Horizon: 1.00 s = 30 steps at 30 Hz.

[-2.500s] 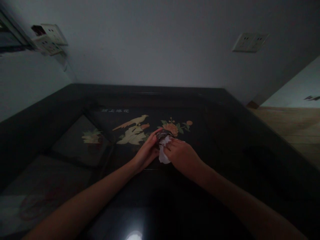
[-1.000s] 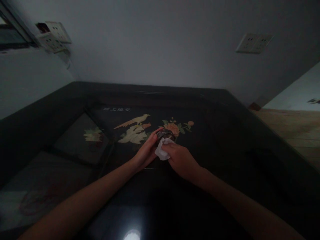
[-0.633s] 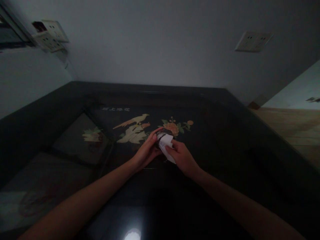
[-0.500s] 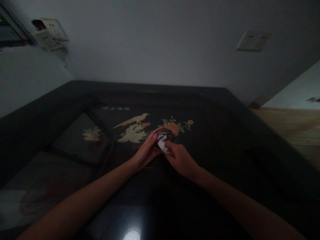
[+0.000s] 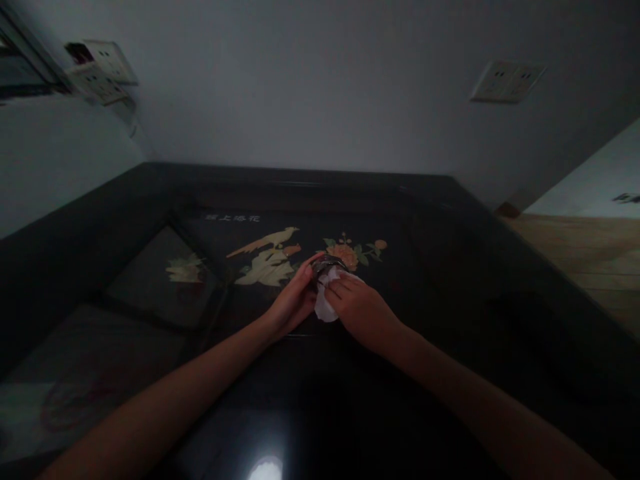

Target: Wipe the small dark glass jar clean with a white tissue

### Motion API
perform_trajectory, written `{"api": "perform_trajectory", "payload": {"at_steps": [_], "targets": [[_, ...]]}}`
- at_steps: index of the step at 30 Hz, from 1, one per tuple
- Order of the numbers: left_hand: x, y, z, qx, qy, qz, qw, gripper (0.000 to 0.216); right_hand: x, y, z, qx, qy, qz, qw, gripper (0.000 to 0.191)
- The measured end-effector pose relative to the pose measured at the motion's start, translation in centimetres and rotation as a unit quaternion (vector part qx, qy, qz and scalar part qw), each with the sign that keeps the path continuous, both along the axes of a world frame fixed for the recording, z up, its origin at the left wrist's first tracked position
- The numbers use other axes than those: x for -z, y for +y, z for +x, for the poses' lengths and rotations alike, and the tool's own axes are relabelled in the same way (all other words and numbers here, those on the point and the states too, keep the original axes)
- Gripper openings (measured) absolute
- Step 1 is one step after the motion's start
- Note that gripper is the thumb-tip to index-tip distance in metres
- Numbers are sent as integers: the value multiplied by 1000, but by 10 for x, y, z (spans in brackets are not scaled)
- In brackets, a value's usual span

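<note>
My left hand is closed around the left side of a small, dark, shiny, rounded object. It looks like glass or glossy plastic; its exact kind is too dim to make out. My right hand grips a crumpled white tissue and presses it against the near side of this object. Part of the tissue hangs below the fingers, and it covers much of the object. Both hands are above a glossy black tabletop decorated with a bird and flower picture.
A grey wall rises behind the far table edge. Wall sockets sit at the right, and more sockets at the upper left. Pale wooden flooring shows on the right. A light reflects in the tabletop near the bottom.
The tissue is spread wider and hangs lower. My right hand has turned so its back faces up, fingers laid over the tissue. My left hand keeps its hold, almost unmoved.
</note>
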State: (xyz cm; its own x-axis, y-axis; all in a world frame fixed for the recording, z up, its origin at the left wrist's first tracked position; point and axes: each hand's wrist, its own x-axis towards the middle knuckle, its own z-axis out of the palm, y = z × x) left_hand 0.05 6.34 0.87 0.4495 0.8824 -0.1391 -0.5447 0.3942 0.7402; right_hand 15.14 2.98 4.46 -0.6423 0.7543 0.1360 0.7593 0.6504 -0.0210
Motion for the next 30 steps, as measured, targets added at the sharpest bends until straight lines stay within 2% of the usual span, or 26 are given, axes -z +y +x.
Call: {"api": "perform_trajectory", "payload": {"at_steps": [4, 7, 9, 13, 14, 15, 16, 19, 21, 23, 25, 30], "targets": [[0, 0, -1, 3, 3, -3, 1000, 46, 1, -5, -4, 58, 131, -97, 985, 27], [2, 0, -2, 15, 1, 10, 1000, 48, 5, -5, -6, 100, 285, -175, 937, 28], [2, 0, -3, 22, 6, 14, 1000, 49, 9, -3, -7, 117, 405, -219, 880, 28], [0, -1, -3, 16, 19, 0, 1000, 46, 17, 2, -10, 176, 588, -316, 723, 29], [-1, -1, -2, 14, 20, -1, 1000, 45, 18, 3, -10, 184, 600, -326, 707, 30], [-1, -1, -2, 14, 20, -1, 1000, 44, 17, 3, -10, 183, 589, -326, 716, 29], [-1, -1, -2, 15, 20, 1, 1000, 44, 16, 2, -9, 175, 557, -317, 748, 27], [-1, -1, -2, 15, 18, 9, 1000, 44, 8, -2, -7, 132, 383, -240, 882, 20], [-1, -1, -2, 13, 16, 12, 1000, 45, 2, -5, -6, 105, 266, -193, 939, 24], [-2, -1, -2, 10, 17, 9, 1000, 46, -4, -7, -5, 81, 171, -159, 969, 30], [-2, -1, -1, 7, 17, 4, 1000, 48, -7, -7, -5, 60, 92, -123, 986, 27], [0, 0, 0, 4, 3, 9, 1000, 51, 0, -7, -6, 36, -32, 22, 999, 26]]}}
